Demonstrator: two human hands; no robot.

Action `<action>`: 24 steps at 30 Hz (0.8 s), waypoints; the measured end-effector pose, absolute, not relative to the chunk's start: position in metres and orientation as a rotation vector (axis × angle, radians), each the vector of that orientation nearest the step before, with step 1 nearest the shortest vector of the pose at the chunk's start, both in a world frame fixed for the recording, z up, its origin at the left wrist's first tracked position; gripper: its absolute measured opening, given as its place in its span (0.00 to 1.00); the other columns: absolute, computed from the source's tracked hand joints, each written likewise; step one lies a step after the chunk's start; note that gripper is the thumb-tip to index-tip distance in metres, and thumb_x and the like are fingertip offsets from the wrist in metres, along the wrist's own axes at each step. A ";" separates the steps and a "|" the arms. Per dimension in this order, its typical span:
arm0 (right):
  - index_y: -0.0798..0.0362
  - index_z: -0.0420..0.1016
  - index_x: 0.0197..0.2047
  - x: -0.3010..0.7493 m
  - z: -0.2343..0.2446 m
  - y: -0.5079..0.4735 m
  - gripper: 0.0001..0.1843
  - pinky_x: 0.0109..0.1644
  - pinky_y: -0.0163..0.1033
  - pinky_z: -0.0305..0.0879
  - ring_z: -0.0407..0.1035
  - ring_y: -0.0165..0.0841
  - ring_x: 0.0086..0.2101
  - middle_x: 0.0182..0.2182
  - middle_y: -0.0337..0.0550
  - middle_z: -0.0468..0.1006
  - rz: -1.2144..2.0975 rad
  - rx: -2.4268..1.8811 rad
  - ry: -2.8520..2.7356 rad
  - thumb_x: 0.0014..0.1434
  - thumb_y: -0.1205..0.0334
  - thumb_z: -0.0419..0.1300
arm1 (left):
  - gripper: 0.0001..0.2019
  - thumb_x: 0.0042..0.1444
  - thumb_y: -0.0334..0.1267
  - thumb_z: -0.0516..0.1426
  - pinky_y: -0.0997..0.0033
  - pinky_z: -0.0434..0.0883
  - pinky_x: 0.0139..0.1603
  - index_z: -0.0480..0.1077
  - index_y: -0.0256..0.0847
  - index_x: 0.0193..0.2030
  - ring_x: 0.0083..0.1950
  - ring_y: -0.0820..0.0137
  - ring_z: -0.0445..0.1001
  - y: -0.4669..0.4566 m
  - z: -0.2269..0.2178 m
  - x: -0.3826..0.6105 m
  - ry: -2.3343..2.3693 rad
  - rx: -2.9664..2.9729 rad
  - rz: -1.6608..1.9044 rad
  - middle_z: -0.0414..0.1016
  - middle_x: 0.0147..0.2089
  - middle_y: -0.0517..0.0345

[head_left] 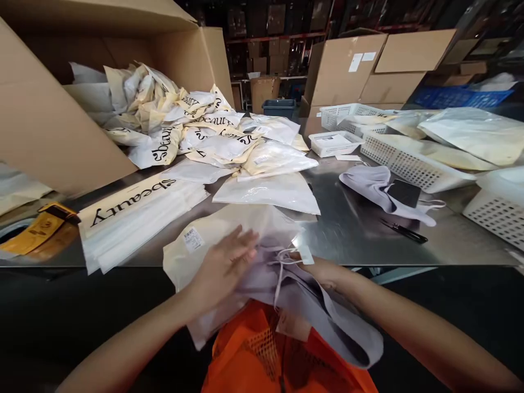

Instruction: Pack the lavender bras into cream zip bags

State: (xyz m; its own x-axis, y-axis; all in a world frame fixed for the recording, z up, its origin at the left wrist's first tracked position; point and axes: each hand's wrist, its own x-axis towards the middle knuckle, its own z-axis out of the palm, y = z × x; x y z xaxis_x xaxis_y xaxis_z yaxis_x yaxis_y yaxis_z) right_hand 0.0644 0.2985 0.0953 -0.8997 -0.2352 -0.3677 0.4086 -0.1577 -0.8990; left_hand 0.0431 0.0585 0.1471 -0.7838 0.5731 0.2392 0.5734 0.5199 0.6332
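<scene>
Lying at the table's near edge, lower centre, a lilac garment (286,284) is being worked into a clear bag (213,240). The left hand (223,267) is pressed flat on the bag, fingers spread; the right hand (323,270) is closed on the garment's edge. Bagging seems midway: next, the hanging strap would need tucking in. Printed bags (135,213) are stacked left; a box (49,125) stands upper left.

Worn at head height, looking forward and down across a steel table (352,229) toward stacked cardboard boxes (347,65); close over the near edge; one view only.
</scene>
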 end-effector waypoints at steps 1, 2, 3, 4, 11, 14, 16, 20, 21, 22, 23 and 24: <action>0.53 0.77 0.33 0.064 0.095 0.291 0.16 0.44 0.45 0.74 0.76 0.39 0.32 0.29 0.44 0.80 -2.084 0.254 1.621 0.43 0.54 0.71 | 0.20 0.69 0.43 0.47 0.39 0.64 0.67 0.69 0.47 0.63 0.72 0.55 0.56 0.063 0.144 0.053 -2.737 -1.137 -1.003 0.68 0.65 0.57; 0.53 0.78 0.34 0.065 0.096 0.283 0.16 0.43 0.45 0.74 0.76 0.40 0.33 0.29 0.46 0.80 -2.083 0.315 1.541 0.45 0.52 0.70 | 0.20 0.69 0.41 0.47 0.35 0.61 0.68 0.67 0.46 0.65 0.73 0.53 0.54 0.068 0.141 0.063 -2.729 -1.236 -0.860 0.66 0.66 0.56; 0.53 0.77 0.35 0.067 0.097 0.277 0.17 0.43 0.45 0.74 0.76 0.41 0.34 0.29 0.47 0.80 -2.103 0.366 1.472 0.46 0.51 0.69 | 0.22 0.68 0.38 0.47 0.31 0.58 0.68 0.65 0.45 0.66 0.73 0.51 0.53 0.073 0.138 0.072 -2.711 -1.308 -0.735 0.64 0.67 0.53; 0.53 0.77 0.36 0.070 0.098 0.271 0.18 0.42 0.45 0.74 0.77 0.42 0.34 0.30 0.48 0.80 -2.136 0.394 1.420 0.47 0.50 0.67 | 0.23 0.67 0.35 0.46 0.28 0.56 0.67 0.63 0.42 0.67 0.73 0.50 0.53 0.077 0.136 0.078 -2.689 -1.347 -0.641 0.62 0.68 0.51; 0.51 0.77 0.44 0.108 0.101 0.276 0.21 0.49 0.51 0.74 0.77 0.44 0.40 0.33 0.46 0.81 -2.115 0.420 1.238 0.45 0.57 0.71 | 0.21 0.71 0.40 0.45 0.40 0.58 0.70 0.63 0.46 0.67 0.74 0.58 0.52 0.084 0.148 0.076 -2.611 -1.555 -0.733 0.63 0.68 0.53; 0.49 0.79 0.42 0.116 0.095 0.284 0.26 0.53 0.55 0.71 0.76 0.48 0.44 0.36 0.48 0.82 -2.331 0.512 1.261 0.37 0.52 0.73 | 0.21 0.70 0.41 0.46 0.49 0.55 0.73 0.63 0.49 0.67 0.74 0.64 0.51 0.088 0.156 0.067 -2.549 -1.810 -0.779 0.62 0.69 0.56; 0.47 0.79 0.39 0.119 0.090 0.291 0.29 0.55 0.55 0.70 0.74 0.51 0.46 0.39 0.49 0.82 -2.623 0.704 1.353 0.31 0.49 0.74 | 0.21 0.70 0.41 0.47 0.50 0.55 0.73 0.62 0.48 0.68 0.75 0.64 0.49 0.095 0.157 0.061 -2.527 -1.922 -0.759 0.60 0.70 0.56; 0.44 0.79 0.38 0.124 0.084 0.301 0.29 0.58 0.53 0.70 0.71 0.51 0.51 0.43 0.46 0.81 -2.937 0.983 1.407 0.29 0.48 0.74 | 0.21 0.71 0.41 0.43 0.42 0.56 0.71 0.61 0.48 0.68 0.75 0.62 0.49 0.120 0.150 0.050 -2.619 -1.925 -0.672 0.57 0.71 0.56; 0.44 0.79 0.40 0.125 0.085 0.301 0.27 0.58 0.53 0.70 0.70 0.50 0.52 0.44 0.45 0.80 -2.923 0.938 1.402 0.32 0.49 0.74 | 0.21 0.71 0.41 0.43 0.40 0.56 0.71 0.61 0.48 0.68 0.75 0.61 0.49 0.128 0.148 0.049 -2.631 -1.931 -0.636 0.57 0.72 0.56; 0.44 0.79 0.41 0.125 0.085 0.301 0.26 0.58 0.52 0.70 0.71 0.49 0.52 0.45 0.44 0.80 -2.887 0.870 1.396 0.35 0.51 0.74 | 0.22 0.71 0.41 0.43 0.38 0.56 0.70 0.61 0.48 0.68 0.75 0.59 0.50 0.136 0.146 0.048 -2.636 -1.939 -0.594 0.58 0.71 0.56; 0.45 0.78 0.42 0.125 0.086 0.300 0.25 0.57 0.52 0.71 0.71 0.47 0.52 0.46 0.43 0.80 -2.852 0.810 1.387 0.38 0.53 0.73 | 0.22 0.71 0.40 0.42 0.36 0.57 0.70 0.61 0.47 0.68 0.75 0.58 0.50 0.144 0.144 0.049 -2.634 -1.940 -0.549 0.58 0.71 0.54; 0.45 0.78 0.43 0.125 0.086 0.299 0.24 0.56 0.51 0.71 0.71 0.46 0.52 0.46 0.42 0.80 -2.837 0.777 1.376 0.39 0.55 0.73 | 0.22 0.71 0.39 0.42 0.35 0.58 0.69 0.61 0.45 0.68 0.74 0.56 0.50 0.151 0.141 0.051 -2.632 -1.926 -0.504 0.58 0.71 0.52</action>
